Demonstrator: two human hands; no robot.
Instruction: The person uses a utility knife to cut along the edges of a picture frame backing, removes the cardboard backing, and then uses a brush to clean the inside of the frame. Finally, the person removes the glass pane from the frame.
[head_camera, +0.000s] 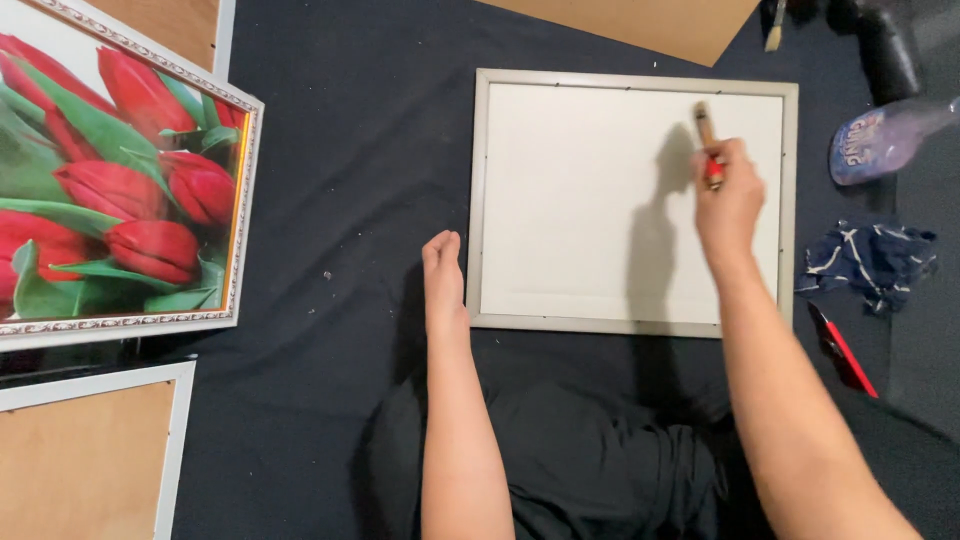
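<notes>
A light grey picture frame (478, 190) lies face down on dark cloth, with its white backing (580, 200) showing. My right hand (728, 200) hovers over the frame's right part and grips a small brush (705, 135) with a wooden handle and a red band, its tip pointing away from me. My left hand (443, 280) rests flat on the cloth just left of the frame's lower left corner, fingers together, holding nothing.
A framed picture of red tulips (120, 180) lies at the left, above a white frame with brown backing (90, 450). On the right lie a spray bottle (880, 140), a crumpled blue cloth (870, 260) and a red tool (842, 350). Brown board (640, 25) and another brush (775, 25) lie at the top.
</notes>
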